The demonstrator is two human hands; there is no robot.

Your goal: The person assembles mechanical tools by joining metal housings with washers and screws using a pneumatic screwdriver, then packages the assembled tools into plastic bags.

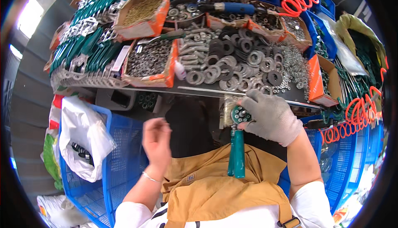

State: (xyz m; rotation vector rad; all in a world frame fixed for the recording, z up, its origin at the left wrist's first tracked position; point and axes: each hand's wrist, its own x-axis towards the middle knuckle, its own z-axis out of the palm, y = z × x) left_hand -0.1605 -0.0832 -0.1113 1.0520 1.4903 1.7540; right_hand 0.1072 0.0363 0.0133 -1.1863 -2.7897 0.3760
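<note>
My right hand (269, 118), in a grey glove, grips a two-handled hand tool (237, 155) by its round head. That head is dark green with a ring of small metal pieces around a central metal stub. Its two green handles hang side by side toward my lap, close together. A small yellowish block or plate (227, 111) shows beside the head, under the bench edge; I cannot make out what it is. My left hand (156, 141) is bare and apart from the tool, over the left side of my lap. Motion blurs its fingers, which look bent.
The bench (199, 91) bears heaps of washers (244, 64) and springs (192, 51), plus cartons of small metal parts (149, 60). Green-handled tool parts (89, 43) line its left. Blue crates (124, 153) flank me, one with a white bag (85, 134). Red coiled hoses (350, 124) hang right.
</note>
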